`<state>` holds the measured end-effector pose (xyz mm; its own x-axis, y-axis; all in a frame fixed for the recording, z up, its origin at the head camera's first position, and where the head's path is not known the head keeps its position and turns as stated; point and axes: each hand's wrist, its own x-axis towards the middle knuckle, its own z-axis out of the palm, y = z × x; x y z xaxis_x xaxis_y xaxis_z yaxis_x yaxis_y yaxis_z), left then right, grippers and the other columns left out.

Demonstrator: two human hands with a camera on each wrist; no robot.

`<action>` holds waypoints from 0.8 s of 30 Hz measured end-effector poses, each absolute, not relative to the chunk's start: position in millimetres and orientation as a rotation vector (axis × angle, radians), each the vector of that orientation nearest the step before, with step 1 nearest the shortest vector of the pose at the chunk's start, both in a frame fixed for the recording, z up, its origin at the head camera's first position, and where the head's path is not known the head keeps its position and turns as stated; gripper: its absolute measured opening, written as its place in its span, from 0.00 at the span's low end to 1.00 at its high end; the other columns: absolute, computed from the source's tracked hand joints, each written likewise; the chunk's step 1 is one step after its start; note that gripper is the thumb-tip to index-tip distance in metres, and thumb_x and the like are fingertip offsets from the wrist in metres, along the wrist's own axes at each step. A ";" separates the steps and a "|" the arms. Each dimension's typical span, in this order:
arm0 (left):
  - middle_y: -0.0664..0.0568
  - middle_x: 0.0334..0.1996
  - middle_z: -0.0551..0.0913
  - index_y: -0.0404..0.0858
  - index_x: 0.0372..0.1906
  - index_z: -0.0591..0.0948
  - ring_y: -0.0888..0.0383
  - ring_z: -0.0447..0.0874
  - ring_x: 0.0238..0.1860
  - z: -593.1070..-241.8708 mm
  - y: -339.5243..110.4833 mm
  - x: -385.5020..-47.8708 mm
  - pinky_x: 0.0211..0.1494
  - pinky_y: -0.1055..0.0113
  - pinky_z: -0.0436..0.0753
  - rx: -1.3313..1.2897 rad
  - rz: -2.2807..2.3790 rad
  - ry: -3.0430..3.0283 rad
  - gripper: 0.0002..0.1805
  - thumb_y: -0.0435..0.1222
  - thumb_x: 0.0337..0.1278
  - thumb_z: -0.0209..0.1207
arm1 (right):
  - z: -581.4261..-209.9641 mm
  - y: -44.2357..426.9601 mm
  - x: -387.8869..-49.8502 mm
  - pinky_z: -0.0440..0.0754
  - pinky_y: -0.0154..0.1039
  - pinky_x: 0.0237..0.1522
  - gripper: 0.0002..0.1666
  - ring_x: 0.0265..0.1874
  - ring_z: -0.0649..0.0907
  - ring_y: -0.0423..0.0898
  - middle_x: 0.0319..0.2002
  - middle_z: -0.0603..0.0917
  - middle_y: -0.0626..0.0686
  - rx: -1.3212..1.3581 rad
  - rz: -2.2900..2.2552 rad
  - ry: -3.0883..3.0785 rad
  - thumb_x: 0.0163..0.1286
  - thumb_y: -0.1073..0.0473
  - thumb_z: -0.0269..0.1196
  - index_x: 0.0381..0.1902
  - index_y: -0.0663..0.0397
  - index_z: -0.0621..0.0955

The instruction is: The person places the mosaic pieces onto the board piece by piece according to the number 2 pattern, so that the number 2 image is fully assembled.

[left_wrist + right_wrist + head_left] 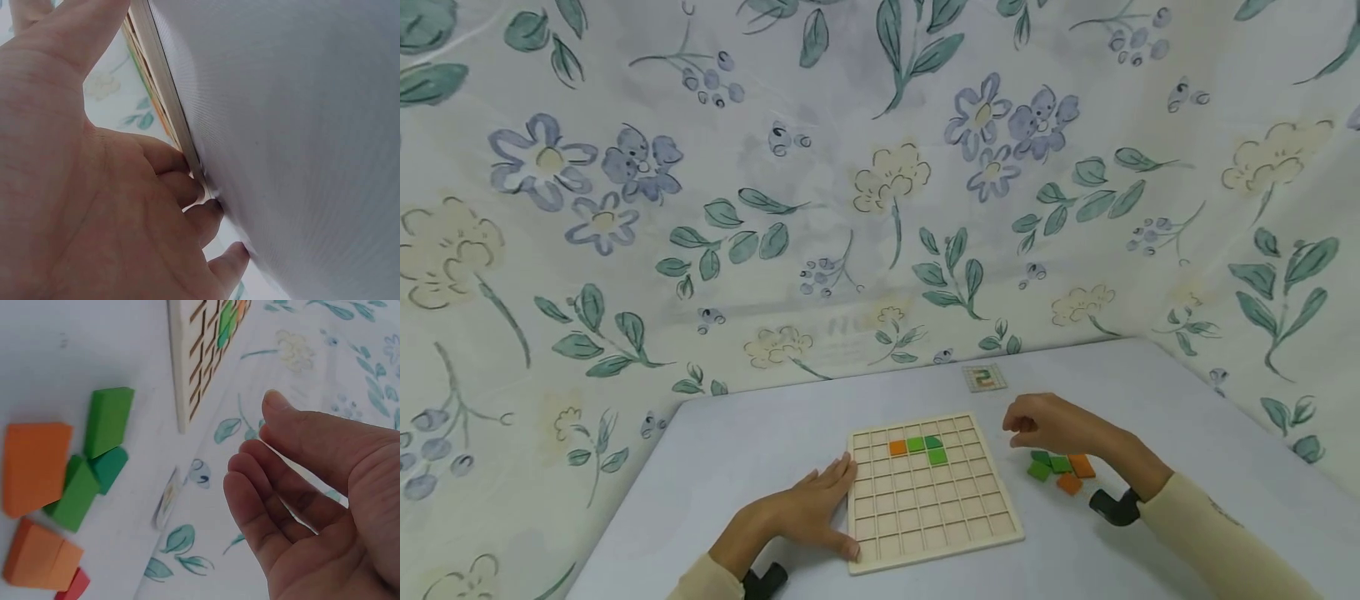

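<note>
A wooden grid board (936, 500) lies flat, an orange tile (898, 448) and several green tiles (937, 456) in its upper cells. My left hand (816, 504) rests at the board's left edge, fingers spread; in the left wrist view its fingertips touch the board's side (181, 128). Above the table, right of the board, my right hand (1056, 423) hangs with loosely bent fingers and nothing visible in them. Loose green tiles (1038, 471) and orange tiles (1070, 483) lie just below it. The right wrist view shows this hand (312, 500) beside the green pieces (109, 422).
A small patterned card (984, 377) lies behind the board, near the table's back edge. A red piece (74, 584) shows at the bottom of the right wrist view. Floral cloth (880, 208) hangs behind the white table (760, 433).
</note>
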<state>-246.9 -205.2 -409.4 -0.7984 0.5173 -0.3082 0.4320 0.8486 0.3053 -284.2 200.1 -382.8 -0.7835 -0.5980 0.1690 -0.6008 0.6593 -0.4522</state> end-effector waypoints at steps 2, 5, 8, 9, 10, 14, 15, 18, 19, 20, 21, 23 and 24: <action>0.37 0.81 0.44 0.31 0.79 0.49 0.41 0.44 0.81 -409.0 -205.4 -247.2 0.81 0.41 0.49 0.707 0.305 2.644 0.69 0.65 0.42 0.69 | -384.4 205.9 -280.5 0.81 0.29 0.35 0.08 0.32 0.76 0.36 0.34 0.81 0.42 1.005 0.809 -2.869 0.65 0.63 0.70 0.41 0.57 0.85; 0.37 0.81 0.44 0.31 0.79 0.48 0.41 0.44 0.81 -408.7 -205.9 -248.4 0.81 0.41 0.48 0.713 0.315 2.643 0.69 0.65 0.42 0.69 | -387.2 214.4 -274.7 0.81 0.29 0.36 0.09 0.32 0.77 0.35 0.34 0.82 0.42 0.965 0.844 -2.887 0.64 0.62 0.70 0.42 0.58 0.84; 0.36 0.81 0.43 0.30 0.79 0.48 0.40 0.43 0.81 -408.7 -205.8 -249.8 0.81 0.40 0.48 0.728 0.319 2.637 0.69 0.65 0.42 0.69 | -391.1 221.0 -268.7 0.81 0.30 0.36 0.10 0.33 0.78 0.34 0.35 0.82 0.43 0.929 0.889 -2.909 0.64 0.62 0.70 0.42 0.58 0.84; 0.36 0.81 0.42 0.30 0.79 0.47 0.40 0.43 0.81 -408.7 -205.6 -250.2 0.81 0.41 0.48 0.735 0.320 2.636 0.69 0.65 0.42 0.69 | -392.7 222.5 -267.1 0.82 0.30 0.36 0.09 0.32 0.78 0.34 0.35 0.82 0.43 0.921 0.895 -2.914 0.64 0.63 0.70 0.42 0.58 0.84; 0.36 0.81 0.42 0.30 0.79 0.47 0.40 0.42 0.81 -408.6 -205.7 -250.4 0.81 0.40 0.48 0.740 0.321 2.636 0.69 0.65 0.43 0.69 | -394.3 223.5 -266.0 0.82 0.30 0.36 0.09 0.32 0.78 0.35 0.34 0.82 0.43 0.916 0.897 -2.920 0.64 0.63 0.70 0.42 0.57 0.84; 0.36 0.80 0.42 0.30 0.79 0.47 0.40 0.42 0.81 -407.2 -205.6 -251.2 0.81 0.41 0.48 0.751 0.318 2.643 0.69 0.65 0.43 0.69 | -399.8 223.9 -264.5 0.79 0.30 0.32 0.04 0.30 0.76 0.36 0.31 0.80 0.42 0.854 0.879 -2.957 0.64 0.64 0.69 0.37 0.54 0.84; 0.36 0.80 0.43 0.30 0.79 0.47 0.40 0.43 0.81 -406.9 -205.6 -251.2 0.81 0.41 0.48 0.753 0.320 2.644 0.69 0.65 0.43 0.69 | -400.8 223.6 -264.2 0.78 0.30 0.31 0.04 0.30 0.75 0.36 0.30 0.79 0.42 0.834 0.880 -2.966 0.64 0.64 0.69 0.36 0.53 0.83; 0.35 0.80 0.43 0.30 0.79 0.48 0.40 0.43 0.81 -405.9 -205.3 -250.6 0.81 0.41 0.48 0.748 0.330 2.639 0.69 0.64 0.43 0.69 | -403.3 222.9 -263.4 0.77 0.31 0.29 0.04 0.29 0.75 0.38 0.29 0.79 0.43 0.790 0.899 -2.985 0.63 0.64 0.69 0.33 0.53 0.83; 0.35 0.80 0.43 0.29 0.79 0.48 0.40 0.42 0.81 -405.9 -205.2 -250.3 0.81 0.41 0.48 0.747 0.332 2.637 0.69 0.64 0.43 0.69 | -404.1 222.7 -262.9 0.78 0.31 0.29 0.04 0.29 0.75 0.38 0.29 0.79 0.43 0.785 0.905 -2.986 0.63 0.64 0.70 0.33 0.53 0.83; 0.35 0.80 0.43 0.29 0.79 0.48 0.40 0.42 0.81 -406.0 -205.1 -249.8 0.81 0.41 0.48 0.746 0.338 2.633 0.69 0.64 0.43 0.70 | -404.9 222.7 -262.4 0.78 0.31 0.30 0.04 0.29 0.75 0.38 0.29 0.79 0.43 0.788 0.911 -2.986 0.63 0.64 0.69 0.33 0.53 0.83; 0.35 0.80 0.43 0.29 0.79 0.48 0.40 0.43 0.81 -406.6 -205.1 -249.4 0.81 0.41 0.48 0.745 0.343 2.633 0.69 0.64 0.43 0.70 | -406.0 222.6 -261.8 0.78 0.31 0.30 0.04 0.29 0.76 0.38 0.30 0.79 0.44 0.784 0.913 -2.989 0.63 0.64 0.70 0.33 0.53 0.83; 0.35 0.80 0.43 0.29 0.79 0.48 0.40 0.43 0.81 -407.8 -204.9 -248.2 0.81 0.40 0.48 0.745 0.350 2.631 0.69 0.64 0.43 0.70 | -407.5 222.5 -260.3 0.78 0.31 0.30 0.05 0.29 0.76 0.38 0.29 0.79 0.44 0.770 0.917 -2.996 0.63 0.64 0.70 0.33 0.53 0.83; 0.35 0.80 0.43 0.29 0.79 0.48 0.40 0.43 0.81 -408.6 -205.0 -247.6 0.81 0.41 0.48 0.746 0.350 2.630 0.69 0.64 0.43 0.70 | -408.5 222.8 -259.7 0.78 0.30 0.30 0.05 0.29 0.76 0.38 0.30 0.79 0.44 0.766 0.914 -2.999 0.63 0.64 0.70 0.33 0.53 0.83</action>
